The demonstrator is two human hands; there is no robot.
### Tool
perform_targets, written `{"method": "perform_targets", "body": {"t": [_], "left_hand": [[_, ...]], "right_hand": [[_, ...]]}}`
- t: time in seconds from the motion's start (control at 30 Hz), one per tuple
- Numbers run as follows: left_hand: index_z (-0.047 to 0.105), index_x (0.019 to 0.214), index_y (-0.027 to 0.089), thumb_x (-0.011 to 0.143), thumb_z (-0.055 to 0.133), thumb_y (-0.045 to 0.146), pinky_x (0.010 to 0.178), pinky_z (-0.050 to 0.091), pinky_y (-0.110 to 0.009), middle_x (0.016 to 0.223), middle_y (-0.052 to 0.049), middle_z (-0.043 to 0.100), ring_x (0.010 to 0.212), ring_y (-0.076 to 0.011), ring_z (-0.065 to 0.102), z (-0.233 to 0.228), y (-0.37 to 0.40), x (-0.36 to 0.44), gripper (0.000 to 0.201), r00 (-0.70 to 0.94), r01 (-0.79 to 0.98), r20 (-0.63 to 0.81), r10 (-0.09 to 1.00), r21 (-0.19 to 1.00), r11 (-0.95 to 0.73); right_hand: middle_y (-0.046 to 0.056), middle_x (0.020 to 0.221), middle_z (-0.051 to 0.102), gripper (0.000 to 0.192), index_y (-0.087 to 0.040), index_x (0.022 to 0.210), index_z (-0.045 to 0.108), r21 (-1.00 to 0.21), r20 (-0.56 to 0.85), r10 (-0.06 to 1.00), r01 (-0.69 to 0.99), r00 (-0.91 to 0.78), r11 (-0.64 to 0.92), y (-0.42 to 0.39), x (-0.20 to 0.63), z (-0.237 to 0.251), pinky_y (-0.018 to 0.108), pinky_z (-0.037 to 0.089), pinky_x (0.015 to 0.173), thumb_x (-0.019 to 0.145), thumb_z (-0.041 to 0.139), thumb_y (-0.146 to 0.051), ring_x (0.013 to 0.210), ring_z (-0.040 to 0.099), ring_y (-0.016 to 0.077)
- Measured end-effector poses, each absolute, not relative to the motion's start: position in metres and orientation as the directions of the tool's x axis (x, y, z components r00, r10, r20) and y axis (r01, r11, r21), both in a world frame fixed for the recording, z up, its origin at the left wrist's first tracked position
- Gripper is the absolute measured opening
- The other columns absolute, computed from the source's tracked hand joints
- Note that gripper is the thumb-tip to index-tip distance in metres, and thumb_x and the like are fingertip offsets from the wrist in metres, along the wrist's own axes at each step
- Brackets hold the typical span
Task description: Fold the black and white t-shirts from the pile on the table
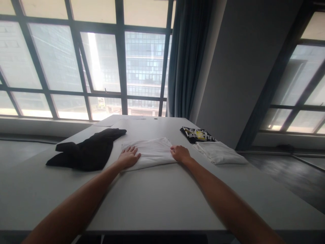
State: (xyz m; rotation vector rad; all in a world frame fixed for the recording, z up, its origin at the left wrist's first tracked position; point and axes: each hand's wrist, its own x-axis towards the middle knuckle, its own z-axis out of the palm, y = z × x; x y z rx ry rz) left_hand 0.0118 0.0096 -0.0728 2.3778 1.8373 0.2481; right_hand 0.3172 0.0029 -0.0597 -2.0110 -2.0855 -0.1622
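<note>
A white garment (pixel 152 152), folded into a rough rectangle with light wrinkles, lies on the white table (pixel 157 200) in front of me. My left hand (pixel 129 157) rests flat on its left side, fingers spread. At the right edge of the cloth, my right hand (pixel 179 153) is closed with its fingers curled, gripping the fabric there. To the left of my left hand lies a crumpled black garment (pixel 88 150). Beyond my right hand is a second folded white garment (pixel 219 153), touching or nearly touching a folded black garment with white and yellow print (pixel 198 134).
Thin white sheets, perhaps paper (pixel 104 124), lie near the table's far left edge. A small dark round hole (pixel 155 119) shows at the far end. Behind the table stand large windows (pixel 144 64), a grey-blue curtain (pixel 185 64) and a wide pillar (pixel 236 67).
</note>
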Motion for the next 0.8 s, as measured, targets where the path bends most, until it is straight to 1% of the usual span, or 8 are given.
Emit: {"method": "perform_targets", "body": {"t": [0.17,0.27,0.33,0.43,0.5,0.57,0.67,0.8], "left_hand": [[0.033,0.151,0.016,0.095,0.026,0.051,0.114,0.015,-0.061,0.159,-0.012,0.017,0.148,-0.0309,0.013,-0.071,0.022,-0.008,0.066,0.125,0.967,0.034,0.992,0.218,-0.130],[0.029,0.152,0.015,0.095,0.024,0.052,0.114,0.015,-0.060,0.160,-0.012,0.012,0.148,-0.0298,0.011,-0.071,0.025,-0.018,0.068,0.086,0.969,0.026,0.996,0.229,-0.090],[0.029,0.152,0.015,0.095,0.024,0.052,0.114,0.015,-0.060,0.160,-0.012,0.013,0.148,-0.0301,0.011,-0.071,0.026,-0.020,0.068,0.071,0.968,0.033,0.997,0.239,-0.077],[0.035,0.149,0.013,0.096,0.026,0.048,0.115,0.012,-0.060,0.160,-0.013,0.017,0.148,-0.0312,0.012,-0.069,0.023,-0.014,0.064,0.075,0.968,0.145,0.987,0.228,-0.107],[0.039,0.147,0.014,0.098,0.025,0.045,0.116,0.011,-0.057,0.159,-0.013,0.022,0.148,-0.0296,0.014,-0.069,0.021,-0.003,0.060,0.133,0.957,0.241,0.962,0.220,-0.187],[0.041,0.146,0.015,0.099,0.023,0.044,0.117,0.013,-0.054,0.158,-0.012,0.026,0.147,-0.0278,0.018,-0.070,0.018,0.009,0.058,0.208,0.936,0.260,0.943,0.227,-0.269],[0.040,0.146,0.014,0.099,0.021,0.043,0.116,0.016,-0.052,0.157,-0.013,0.028,0.146,-0.0270,0.022,-0.072,0.016,0.020,0.059,0.258,0.929,0.149,0.955,0.234,-0.287],[0.035,0.149,0.011,0.098,0.019,0.043,0.118,0.016,-0.045,0.158,-0.012,0.024,0.147,-0.0236,0.020,-0.073,0.019,0.016,0.062,0.244,0.947,0.069,0.967,0.197,-0.253]], "right_hand": [[0.013,0.106,0.072,0.032,-0.025,0.109,0.072,-0.078,0.236,0.971,0.996,-0.027,0.046,0.003,0.316,-0.057,0.035,0.047,0.082,0.091,0.046,-0.030,0.097,0.067,0.0263],[0.011,0.111,0.071,0.031,-0.028,0.110,0.072,-0.116,0.179,0.984,0.993,0.008,0.013,0.005,0.319,-0.054,0.035,0.047,0.083,0.090,0.048,-0.028,0.100,0.066,0.0264],[0.012,0.112,0.070,0.031,-0.027,0.111,0.072,-0.078,0.146,0.989,0.997,0.016,-0.004,0.004,0.319,-0.051,0.035,0.047,0.083,0.087,0.052,-0.023,0.100,0.065,0.0268],[0.017,0.117,0.066,0.034,-0.019,0.114,0.070,0.051,0.200,0.978,0.998,-0.055,0.046,0.000,0.309,-0.044,0.037,0.046,0.087,0.084,0.054,-0.017,0.106,0.061,0.0293],[0.019,0.124,0.062,0.035,-0.015,0.119,0.067,0.080,0.263,0.952,0.987,-0.156,0.139,-0.003,0.293,-0.041,0.039,0.043,0.093,0.088,0.050,-0.020,0.113,0.057,0.0297],[0.017,0.132,0.058,0.038,-0.016,0.124,0.063,0.034,0.294,0.912,0.957,-0.286,0.289,-0.002,0.269,-0.041,0.040,0.037,0.102,0.093,0.046,-0.030,0.121,0.052,0.0285],[0.012,0.143,0.050,0.048,-0.019,0.134,0.055,-0.101,0.239,0.856,0.865,-0.458,0.491,0.008,0.225,-0.046,0.041,0.024,0.113,0.094,0.046,-0.044,0.134,0.039,0.0267],[0.010,0.150,0.041,0.059,-0.020,0.140,0.048,-0.199,0.143,0.845,0.822,-0.515,0.534,0.036,0.180,-0.056,0.046,0.020,0.115,0.093,0.044,-0.056,0.139,0.033,0.0269]]}}
